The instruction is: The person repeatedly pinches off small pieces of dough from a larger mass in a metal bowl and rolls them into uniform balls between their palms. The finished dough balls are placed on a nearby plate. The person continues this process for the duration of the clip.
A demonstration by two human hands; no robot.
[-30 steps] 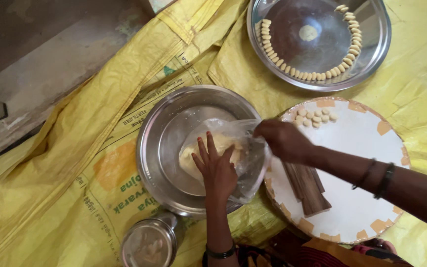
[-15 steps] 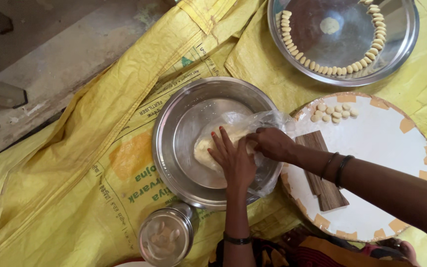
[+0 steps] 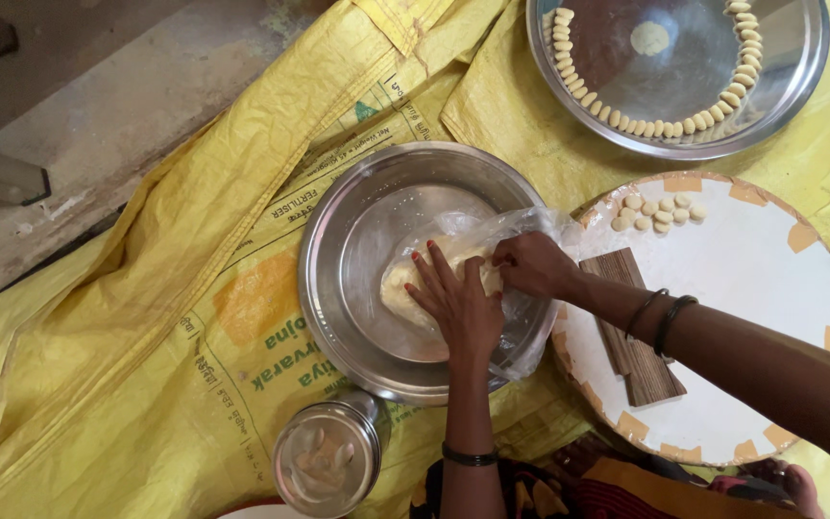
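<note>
From the head view, looking straight down: both hands are now in the steel bowl [image 3: 338, 250], closer together than a moment back. A second ago the right hand [image 3: 528, 265] was holding the edge of the clear plastic wrap [image 3: 521, 231] up and away; now it has come in and pinches at the pale dough [image 3: 398, 286], fingers clenched on a small bit of it. The left hand [image 3: 455, 300] lies flat, fingers spread, pressing the lump down, its grip released with nothing clasped. That reads to me as a piece being pulled off the lump while the other hand steadies it.

The dough is soft, cream-coloured, matte, lying in the bowl's middle on crinkled, glossy film. The bowl is round, shiny, scuffed. To its right is a round white board [image 3: 770, 317] with orange patches at the rim, carrying a cluster of small dough pellets [image 3: 655, 211] and a ribbed brown wooden block [image 3: 631, 322]. Above, a steel plate [image 3: 799, 86] holds an arc of similar pellets. A lidded steel tin [image 3: 327, 457] stands below the bowl. All of it rests on a woven yellow sack [image 3: 127, 365] spread over the floor.
</note>
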